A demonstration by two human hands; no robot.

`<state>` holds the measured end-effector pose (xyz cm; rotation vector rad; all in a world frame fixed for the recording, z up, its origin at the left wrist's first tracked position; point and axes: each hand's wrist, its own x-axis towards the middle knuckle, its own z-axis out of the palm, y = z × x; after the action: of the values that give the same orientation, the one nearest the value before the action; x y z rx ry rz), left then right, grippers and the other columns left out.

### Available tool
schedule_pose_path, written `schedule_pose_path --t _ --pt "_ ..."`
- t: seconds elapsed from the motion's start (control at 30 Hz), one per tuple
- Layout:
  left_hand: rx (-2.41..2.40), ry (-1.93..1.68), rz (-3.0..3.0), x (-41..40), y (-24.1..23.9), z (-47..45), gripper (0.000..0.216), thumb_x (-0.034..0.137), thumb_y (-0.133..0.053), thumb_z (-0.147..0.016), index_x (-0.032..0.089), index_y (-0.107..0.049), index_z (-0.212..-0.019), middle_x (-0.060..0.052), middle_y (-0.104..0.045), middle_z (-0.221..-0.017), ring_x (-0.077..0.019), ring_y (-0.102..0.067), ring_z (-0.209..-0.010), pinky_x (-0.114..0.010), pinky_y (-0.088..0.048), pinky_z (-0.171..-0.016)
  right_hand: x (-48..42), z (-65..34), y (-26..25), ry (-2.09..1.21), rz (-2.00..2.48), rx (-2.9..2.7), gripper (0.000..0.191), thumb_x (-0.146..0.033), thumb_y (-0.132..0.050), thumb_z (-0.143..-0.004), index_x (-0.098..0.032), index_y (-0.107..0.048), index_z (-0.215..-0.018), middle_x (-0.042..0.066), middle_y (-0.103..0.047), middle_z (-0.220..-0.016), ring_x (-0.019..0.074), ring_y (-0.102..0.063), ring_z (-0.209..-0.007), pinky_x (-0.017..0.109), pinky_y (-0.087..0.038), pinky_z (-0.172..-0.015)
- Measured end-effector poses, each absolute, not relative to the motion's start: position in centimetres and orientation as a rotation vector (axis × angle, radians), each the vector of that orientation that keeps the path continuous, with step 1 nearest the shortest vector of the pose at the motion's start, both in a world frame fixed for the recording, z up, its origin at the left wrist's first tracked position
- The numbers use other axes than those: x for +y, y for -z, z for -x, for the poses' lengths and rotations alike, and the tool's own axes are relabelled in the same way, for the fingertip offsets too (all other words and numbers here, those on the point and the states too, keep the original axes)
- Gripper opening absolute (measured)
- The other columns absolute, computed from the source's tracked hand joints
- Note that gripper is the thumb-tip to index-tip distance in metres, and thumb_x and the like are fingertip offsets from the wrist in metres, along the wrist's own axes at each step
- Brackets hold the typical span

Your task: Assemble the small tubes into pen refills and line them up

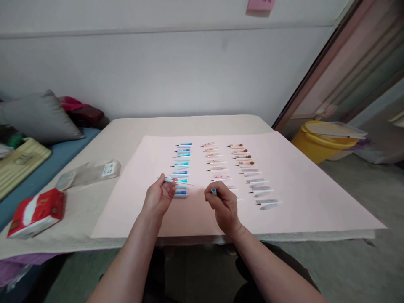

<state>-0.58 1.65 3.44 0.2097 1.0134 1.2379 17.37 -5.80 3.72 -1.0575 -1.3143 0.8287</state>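
Nearest, my left grip [159, 197] pinches a slim white-and-pale-blue stick [170, 180]; my right grip [224, 206] is closed round a small blue-green tube [213, 191]. Both pieces are held over a broad pale-pink sheet [315, 202], not set down. Beyond, blue pen parts [181, 173], pink pen parts [214, 161] and brown-and-grey pen parts [243, 157] lie in three columns, which I judge already separated.

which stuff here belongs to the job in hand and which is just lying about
Seems part of it:
slim white stick, in the left hand
teal-ended tube, in the right hand
pen-like pieces in rows
pink sheet

Apparently just lying about:
red packet
clear packaging
grey cushion
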Motion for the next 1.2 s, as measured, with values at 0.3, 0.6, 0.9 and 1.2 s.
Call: schedule_pose_path --t 0.3,0.6,0.9,1.2 --pt "1.010 -1.150 -0.232 1.0 -3.0 -0.4 0.011 0.022 -0.053 -0.086 0.011 -0.057 -0.085 -0.008 -0.067 -0.069 -0.0097 -0.061 -0.049 -0.016 -0.049 -0.043 -4.4 -15.9 -2.8 -0.974 1.123 -1.137 0.019 -0.027 -0.064 -0.073 -0.021 -0.055 -0.089 -0.006 -0.047 -0.063 0.0094 -0.040 -0.055 0.023 -0.034 -0.054" --pt "1.013 -1.204 -0.222 1.4 -3.1 0.1 0.009 0.020 -0.053 -0.085 0.012 -0.053 -0.081 -0.009 -0.067 -0.073 -0.0099 -0.061 -0.052 -0.017 -0.050 -0.044 -4.2 -16.3 -3.2 -0.847 1.222 -1.157 0.008 -0.027 -0.065 -0.072 -0.020 -0.062 -0.072 -0.002 -0.061 -0.064 0.0122 -0.050 -0.061 0.026 -0.038 -0.059" --pt "0.943 -1.184 -0.149 2.0 -2.9 0.9 0.016 0.026 -0.051 -0.088 0.012 -0.053 -0.079 -0.007 -0.063 -0.073 -0.0048 -0.054 -0.047 -0.013 -0.043 -0.039 -4.1 -17.1 -3.6 -0.929 1.189 -0.984 0.013 -0.030 -0.067 -0.071 -0.019 -0.060 -0.073 -0.001 -0.064 -0.064 0.0096 -0.044 -0.049 0.023 -0.032 -0.046" --pt "0.749 -1.053 -0.049 1.8 -3.0 0.7 0.028 0.032 -0.045 -0.091 0.010 -0.052 -0.074 -0.001 -0.054 -0.062 -0.0017 -0.046 -0.042 -0.012 -0.039 -0.037 -4.5 -16.9 -4.0 -0.865 1.202 -1.045 0.010 -0.027 -0.068 -0.072 -0.020 -0.062 -0.073 -0.002 -0.062 -0.063 0.0103 -0.047 -0.053 0.024 -0.035 -0.049"
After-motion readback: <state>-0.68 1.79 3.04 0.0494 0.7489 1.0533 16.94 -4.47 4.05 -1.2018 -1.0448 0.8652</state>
